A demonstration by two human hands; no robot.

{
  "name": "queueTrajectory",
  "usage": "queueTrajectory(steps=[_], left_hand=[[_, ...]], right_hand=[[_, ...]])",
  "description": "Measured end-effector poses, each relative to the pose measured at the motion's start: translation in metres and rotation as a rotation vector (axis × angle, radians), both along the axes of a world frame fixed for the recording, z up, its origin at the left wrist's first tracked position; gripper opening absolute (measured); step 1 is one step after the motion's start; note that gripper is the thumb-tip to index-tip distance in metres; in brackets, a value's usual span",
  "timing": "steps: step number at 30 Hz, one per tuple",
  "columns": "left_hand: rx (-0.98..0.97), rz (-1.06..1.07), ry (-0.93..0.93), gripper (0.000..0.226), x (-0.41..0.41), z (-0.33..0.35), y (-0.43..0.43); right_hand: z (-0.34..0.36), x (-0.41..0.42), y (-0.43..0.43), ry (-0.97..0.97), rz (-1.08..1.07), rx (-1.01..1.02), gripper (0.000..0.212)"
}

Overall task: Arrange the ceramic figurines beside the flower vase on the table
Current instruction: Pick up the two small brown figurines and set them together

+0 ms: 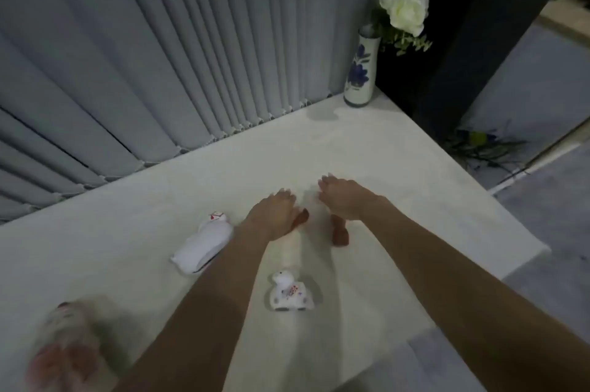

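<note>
A blurred figurine (68, 347), pale with reddish patches, sits nearest the camera at the table's (399, 149) near left corner; its form is too smeared to make out. Taking the vase (360, 69) at the far right corner as the landmark, this piece lies farthest from it.

A small white animal figurine (289, 291) with red dots stands upright between the two forearms, well short of the vase. A larger white figurine (204, 243) lies on its side to the left of the arms, its red-marked head pointing toward the far edge, also well apart from the vase.

Both hands reach out over the middle of the table, palms down. The left hand (274, 214) has its fingers spread and loose, gripping nothing; a brown bit (301, 218) shows at its thumb side. The right hand (341, 200) is likewise flat and empty, hovering over a brown piece (340, 232) that stands on the table beneath the wrist. Whether either hand touches these brown pieces cannot be told.

The vase is white with blue flowers and holds a white rose (404, 6) with green leaves. It stands against the grey vertical blinds (159, 56), with bare tabletop around its base.
</note>
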State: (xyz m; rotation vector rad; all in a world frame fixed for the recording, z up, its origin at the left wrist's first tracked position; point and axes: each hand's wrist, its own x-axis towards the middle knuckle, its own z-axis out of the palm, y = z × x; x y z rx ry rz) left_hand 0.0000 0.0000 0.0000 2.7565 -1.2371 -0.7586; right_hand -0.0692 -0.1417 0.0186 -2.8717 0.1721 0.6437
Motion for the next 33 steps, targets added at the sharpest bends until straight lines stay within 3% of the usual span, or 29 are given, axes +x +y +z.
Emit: queueTrajectory(steps=[6,9,12,15,23,30,33], left_hand=[[-0.035,0.047,0.031,0.030,-0.006,-0.028,0.001],[-0.054,0.101,0.017,0.030,-0.006,-0.028,-0.002],[-0.079,0.172,0.031,0.030,-0.006,-0.026,-0.004],[-0.120,0.284,0.073,0.031,-0.006,-0.024,-0.006],[-0.010,0.374,0.165,0.022,-0.019,-0.026,-0.010],[-0.544,0.789,0.557,0.032,-0.042,-0.030,-0.013],[-0.698,0.866,0.690,0.034,-0.053,-0.032,-0.031]], right_hand=[[-0.028,-0.020,-0.007,-0.120,-0.378,0.148,0.049],[-0.036,-0.025,-0.008,-0.047,-0.547,0.191,0.051],[-0.045,-0.028,-0.008,0.014,-0.613,0.207,0.042],[-0.047,-0.033,-0.005,0.025,-0.661,0.245,0.045],[-0.048,-0.036,0.008,-0.025,-0.692,0.243,0.026],[-0.039,-0.046,-0.022,-0.157,-0.722,0.458,0.023],[-0.037,-0.054,-0.044,-0.258,-0.712,0.497,0.013]])
